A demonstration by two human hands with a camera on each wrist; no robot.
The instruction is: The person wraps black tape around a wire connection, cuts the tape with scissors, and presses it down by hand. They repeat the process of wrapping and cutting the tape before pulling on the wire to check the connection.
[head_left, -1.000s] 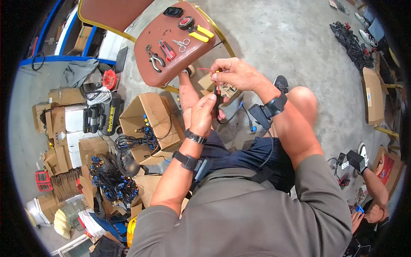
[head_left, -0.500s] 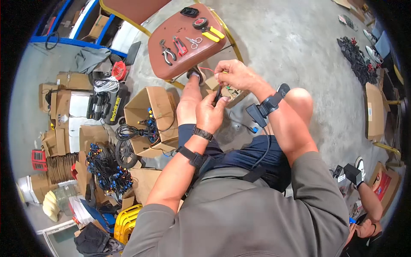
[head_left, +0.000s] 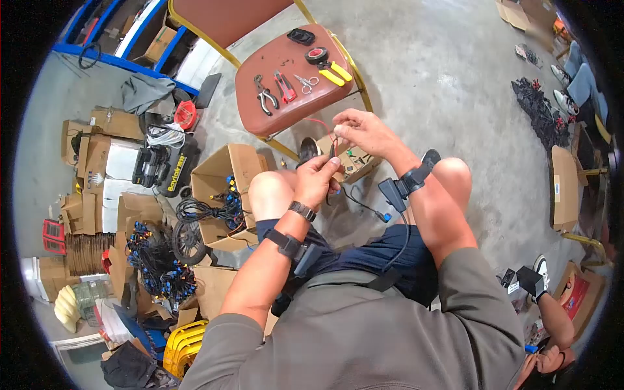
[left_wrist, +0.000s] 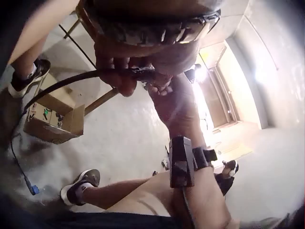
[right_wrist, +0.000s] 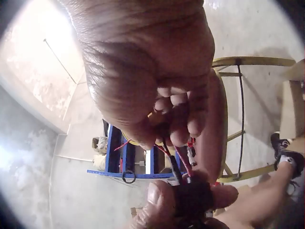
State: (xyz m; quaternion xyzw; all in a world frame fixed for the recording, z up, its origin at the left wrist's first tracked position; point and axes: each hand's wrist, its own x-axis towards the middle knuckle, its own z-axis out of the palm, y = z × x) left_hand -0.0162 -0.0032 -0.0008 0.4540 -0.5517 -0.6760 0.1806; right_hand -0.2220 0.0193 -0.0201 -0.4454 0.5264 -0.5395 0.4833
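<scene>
In the head view my left hand [head_left: 315, 182] grips a black cable whose end carries thin red and black wires. The right wrist view shows the black cable end [right_wrist: 190, 196] between the left thumb and fingers, with a red wire [right_wrist: 183, 161] rising from it. Just above, my right hand [right_wrist: 147, 71] pinches the wires with thumb and curled fingertips. From the left hand the black cable [left_wrist: 66, 81] hangs in an arc, and a blue connector [left_wrist: 35, 190] is at its lower end.
Pliers [head_left: 265, 96], a red cutter [head_left: 285, 87], scissors [head_left: 307, 83] and a yellow-handled tool [head_left: 333, 73] lie on the brown chair seat [head_left: 260, 68]. A small carton [head_left: 356, 166] stands beyond the knees. Left are a carton [head_left: 237, 166] of cables and a cable pile [head_left: 159, 263].
The head view has shifted, so the chair and cartons appear farther right and lower. Both hands remain at the wires; the right fingers look more spread than before.
</scene>
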